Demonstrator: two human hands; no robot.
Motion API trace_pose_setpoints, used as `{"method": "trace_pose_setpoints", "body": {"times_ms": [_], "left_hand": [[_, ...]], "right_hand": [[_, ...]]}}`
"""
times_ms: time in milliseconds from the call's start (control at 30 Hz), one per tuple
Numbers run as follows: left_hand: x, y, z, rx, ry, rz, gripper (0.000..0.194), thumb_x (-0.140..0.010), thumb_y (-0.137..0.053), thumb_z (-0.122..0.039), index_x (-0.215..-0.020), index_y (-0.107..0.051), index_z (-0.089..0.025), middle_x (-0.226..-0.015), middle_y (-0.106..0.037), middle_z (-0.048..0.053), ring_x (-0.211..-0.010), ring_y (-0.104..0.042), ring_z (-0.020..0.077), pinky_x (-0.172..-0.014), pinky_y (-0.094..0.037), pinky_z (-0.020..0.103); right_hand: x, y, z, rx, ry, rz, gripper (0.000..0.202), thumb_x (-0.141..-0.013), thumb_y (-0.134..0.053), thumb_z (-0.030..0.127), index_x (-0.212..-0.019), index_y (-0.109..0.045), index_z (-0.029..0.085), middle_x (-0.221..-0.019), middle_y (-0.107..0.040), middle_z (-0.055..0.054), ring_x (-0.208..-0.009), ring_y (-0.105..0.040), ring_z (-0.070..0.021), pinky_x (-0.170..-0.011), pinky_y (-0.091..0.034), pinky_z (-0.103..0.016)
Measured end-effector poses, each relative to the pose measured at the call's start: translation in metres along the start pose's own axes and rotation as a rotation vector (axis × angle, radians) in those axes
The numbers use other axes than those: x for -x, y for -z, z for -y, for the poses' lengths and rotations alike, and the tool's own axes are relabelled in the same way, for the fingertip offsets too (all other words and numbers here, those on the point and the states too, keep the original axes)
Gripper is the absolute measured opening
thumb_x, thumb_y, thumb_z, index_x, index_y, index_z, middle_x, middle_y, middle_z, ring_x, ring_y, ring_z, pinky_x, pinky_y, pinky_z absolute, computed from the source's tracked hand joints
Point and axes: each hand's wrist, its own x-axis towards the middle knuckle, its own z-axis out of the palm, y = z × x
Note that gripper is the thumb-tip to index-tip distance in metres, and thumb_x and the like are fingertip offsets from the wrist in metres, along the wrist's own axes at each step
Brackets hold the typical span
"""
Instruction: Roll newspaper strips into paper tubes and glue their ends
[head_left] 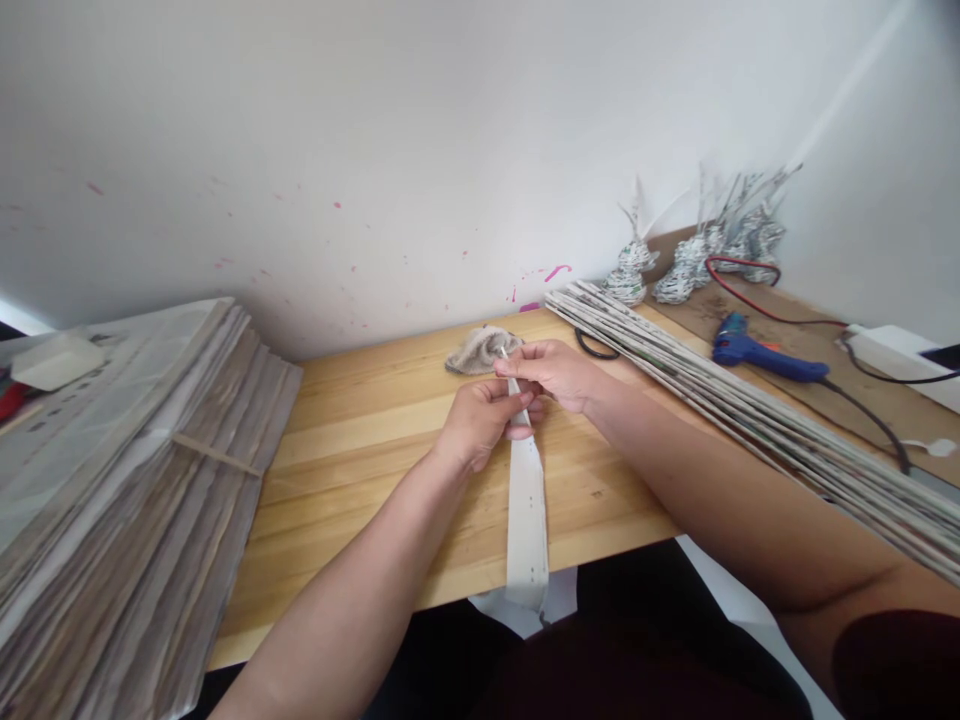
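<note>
A long white paper strip hangs toward me over the table's front edge, its far end narrowed to a thin roll between my hands. My left hand pinches the narrowed part between thumb and fingers. Just beyond it, my right hand grips the pointed tip with thumb and forefinger. Behind the fingertips lies a crumpled grey cloth on the wooden table.
At the left stands a tall stack of folded paper. Thin rolled paper sticks run along the right, beside a blue glue gun with cables. Woven paper figures stand at the back right, near the wall.
</note>
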Motion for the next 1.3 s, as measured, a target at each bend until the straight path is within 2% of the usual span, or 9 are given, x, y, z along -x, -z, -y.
{"method": "trace_pose_setpoints", "body": {"times_ms": [100, 267, 367, 467, 700, 900, 1133, 1300], "left_hand": [[0.002, -0.001, 0.000, -0.001, 0.000, 0.022, 0.015, -0.078, -0.071, -0.016, -0.090, -0.075, -0.010, -0.083, -0.075, 0.011, -0.077, -0.071, 0.0172, -0.058, -0.054, 0.022], [0.004, -0.001, -0.001, -0.008, -0.020, 0.051, 0.019, -0.074, -0.075, -0.017, -0.092, -0.074, -0.010, -0.087, -0.075, 0.011, -0.078, -0.070, 0.0173, -0.067, -0.057, 0.027], [0.002, 0.000, -0.002, 0.006, -0.036, 0.022, 0.017, -0.076, -0.073, -0.016, -0.092, -0.075, -0.011, -0.089, -0.075, 0.010, -0.076, -0.070, 0.0161, -0.067, -0.057, 0.027], [0.000, 0.001, -0.001, 0.018, -0.023, 0.028, 0.016, -0.076, -0.073, -0.016, -0.092, -0.075, -0.012, -0.087, -0.074, 0.009, -0.075, -0.071, 0.0161, -0.066, -0.057, 0.026], [0.001, -0.002, 0.002, -0.049, 0.054, 0.095, 0.020, -0.071, -0.080, -0.019, -0.090, -0.074, -0.012, -0.079, -0.073, 0.007, -0.074, -0.069, 0.0159, -0.064, -0.056, 0.026], [0.001, -0.006, 0.005, -0.215, 0.028, 0.008, 0.012, -0.071, -0.077, -0.013, -0.082, -0.074, -0.013, -0.074, -0.071, 0.005, -0.067, -0.065, 0.0135, -0.065, -0.056, 0.027], [0.004, -0.008, 0.002, -0.224, 0.026, 0.025, 0.007, -0.079, -0.069, -0.012, -0.084, -0.073, -0.013, -0.074, -0.071, 0.006, -0.070, -0.066, 0.0128, -0.067, -0.055, 0.025], [0.008, -0.010, 0.000, -0.174, 0.071, 0.046, 0.010, -0.082, -0.065, -0.010, -0.089, -0.072, -0.013, -0.080, -0.073, 0.007, -0.074, -0.069, 0.0143, -0.064, -0.055, 0.025]], "right_hand": [[0.000, -0.004, -0.001, -0.023, -0.036, -0.034, 0.044, -0.057, -0.089, 0.046, -0.061, -0.054, 0.019, -0.045, -0.050, 0.005, -0.036, -0.040, -0.0070, -0.033, -0.027, -0.022], [-0.003, -0.002, -0.002, -0.023, 0.009, -0.063, 0.044, -0.060, -0.089, 0.044, -0.062, -0.053, 0.018, -0.046, -0.048, 0.007, -0.038, -0.039, -0.0049, -0.035, -0.026, -0.020], [-0.005, 0.005, -0.003, 0.021, 0.030, 0.031, 0.042, -0.067, -0.083, 0.048, -0.065, -0.057, 0.016, -0.050, -0.051, 0.005, -0.042, -0.043, -0.0060, -0.039, -0.032, -0.021], [-0.006, 0.011, -0.004, 0.069, 0.068, 0.101, 0.039, -0.069, -0.083, 0.047, -0.068, -0.061, 0.015, -0.054, -0.055, 0.003, -0.046, -0.047, -0.0067, -0.043, -0.035, -0.021], [-0.007, 0.010, -0.001, 0.034, 0.038, 0.017, 0.039, -0.061, -0.086, 0.045, -0.066, -0.062, 0.015, -0.051, -0.050, 0.005, -0.045, -0.043, -0.0066, -0.041, -0.031, -0.021], [-0.008, 0.010, -0.001, 0.058, 0.057, -0.026, 0.039, -0.060, -0.087, 0.044, -0.064, -0.061, 0.015, -0.055, -0.049, 0.005, -0.049, -0.042, -0.0053, -0.043, -0.026, -0.020], [-0.005, 0.007, 0.002, 0.030, 0.060, -0.068, 0.042, -0.060, -0.087, 0.042, -0.059, -0.054, 0.016, -0.053, -0.046, 0.006, -0.046, -0.037, -0.0044, -0.042, -0.024, -0.020], [-0.003, 0.001, 0.003, 0.031, 0.050, -0.113, 0.048, -0.059, -0.088, 0.044, -0.057, -0.049, 0.018, -0.050, -0.044, 0.007, -0.042, -0.034, -0.0035, -0.039, -0.023, -0.020]]}}
